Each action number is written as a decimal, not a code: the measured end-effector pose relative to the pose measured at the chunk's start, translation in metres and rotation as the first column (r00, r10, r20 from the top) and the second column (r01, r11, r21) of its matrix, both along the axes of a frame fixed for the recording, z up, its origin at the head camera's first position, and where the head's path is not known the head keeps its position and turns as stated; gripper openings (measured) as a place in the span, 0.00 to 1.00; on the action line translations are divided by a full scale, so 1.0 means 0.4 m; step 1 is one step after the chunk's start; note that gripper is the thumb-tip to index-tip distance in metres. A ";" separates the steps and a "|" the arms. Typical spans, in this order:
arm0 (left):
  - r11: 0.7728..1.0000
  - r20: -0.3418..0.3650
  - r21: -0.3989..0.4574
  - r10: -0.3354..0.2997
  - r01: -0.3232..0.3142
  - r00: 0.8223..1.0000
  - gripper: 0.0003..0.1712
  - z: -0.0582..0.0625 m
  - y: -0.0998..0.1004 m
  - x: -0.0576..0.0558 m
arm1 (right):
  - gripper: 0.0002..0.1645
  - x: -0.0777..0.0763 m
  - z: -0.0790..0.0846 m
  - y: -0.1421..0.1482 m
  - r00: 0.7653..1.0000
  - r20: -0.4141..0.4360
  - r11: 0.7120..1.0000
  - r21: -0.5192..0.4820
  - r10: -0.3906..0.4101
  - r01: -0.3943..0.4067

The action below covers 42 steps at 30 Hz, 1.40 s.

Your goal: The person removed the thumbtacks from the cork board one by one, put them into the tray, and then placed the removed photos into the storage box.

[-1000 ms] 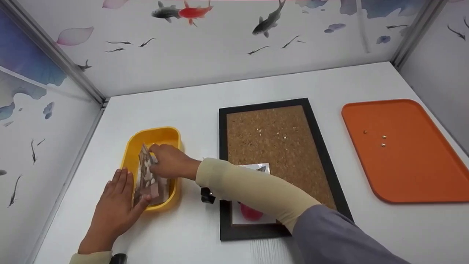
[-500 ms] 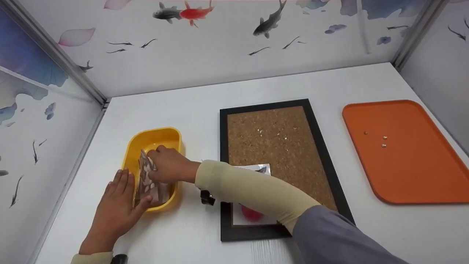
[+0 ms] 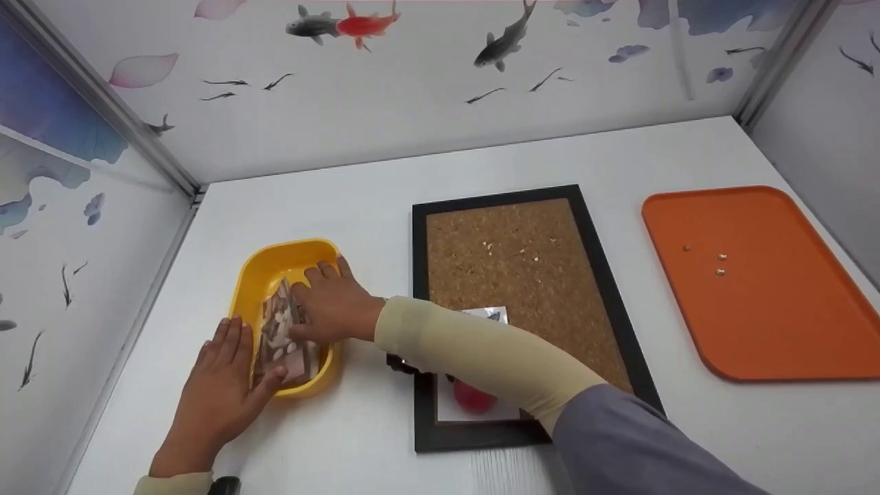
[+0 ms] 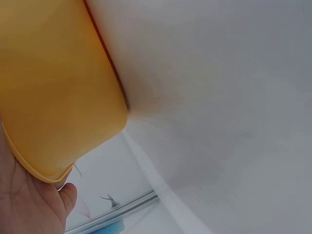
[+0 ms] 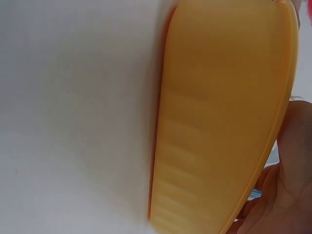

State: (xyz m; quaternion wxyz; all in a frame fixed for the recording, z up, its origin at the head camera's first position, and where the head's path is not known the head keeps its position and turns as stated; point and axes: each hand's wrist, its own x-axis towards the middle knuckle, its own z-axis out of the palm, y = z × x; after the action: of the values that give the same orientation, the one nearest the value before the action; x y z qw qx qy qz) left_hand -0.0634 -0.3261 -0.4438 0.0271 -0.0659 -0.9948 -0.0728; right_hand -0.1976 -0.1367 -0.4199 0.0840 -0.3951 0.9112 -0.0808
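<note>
On the left of the table stands a yellow plastic tub (image 3: 302, 254), its outer wall filling much of both wrist views. Inside it leans a printed photo card (image 3: 280, 337) in brown and white, overlapping another card. My left hand (image 3: 212, 392) rests along the tub's near left rim with straight fingers, the thumb reaching over the front corner. Over the tub's right side is my right hand (image 3: 337, 302), fingers spread toward the far right rim and thumb beside the card. In the right wrist view the tub's rim partly covers that hand (image 5: 287, 190).
A black-framed cork board (image 3: 509, 261) lies mid-table, under my right forearm. A picture with a pink-red shape (image 3: 473, 399) lies on its lower left; small shiny bits dot the cork. At right, an orange tray (image 3: 777, 295) carries several small metallic pieces (image 3: 721, 257).
My right hand has let go of the card, spreading its fingers and shifting slightly right. The card has tipped from nearly upright to leaning flatter in the tub. My left hand stays put.
</note>
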 end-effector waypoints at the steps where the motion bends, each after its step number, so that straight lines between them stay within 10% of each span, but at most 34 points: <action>1: 1.000 0.002 0.001 0.001 -0.001 1.000 0.53 0.000 0.000 0.000 | 0.39 -0.002 -0.002 0.002 1.000 -0.005 1.000 0.004 -0.003 0.003; 42: 0.999 0.019 -0.030 0.014 -0.014 1.000 0.53 0.002 0.006 0.001 | 0.42 -0.051 0.079 0.256 0.957 -0.210 0.965 -0.125 0.200 -0.229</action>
State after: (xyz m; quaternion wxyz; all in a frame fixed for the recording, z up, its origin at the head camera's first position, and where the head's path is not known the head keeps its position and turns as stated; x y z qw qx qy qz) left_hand -0.0632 -0.3237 -0.4429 0.0170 -0.0587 -0.9964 -0.0585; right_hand -0.2180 -0.0343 -0.3882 -0.0272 -0.5031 0.8580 -0.0994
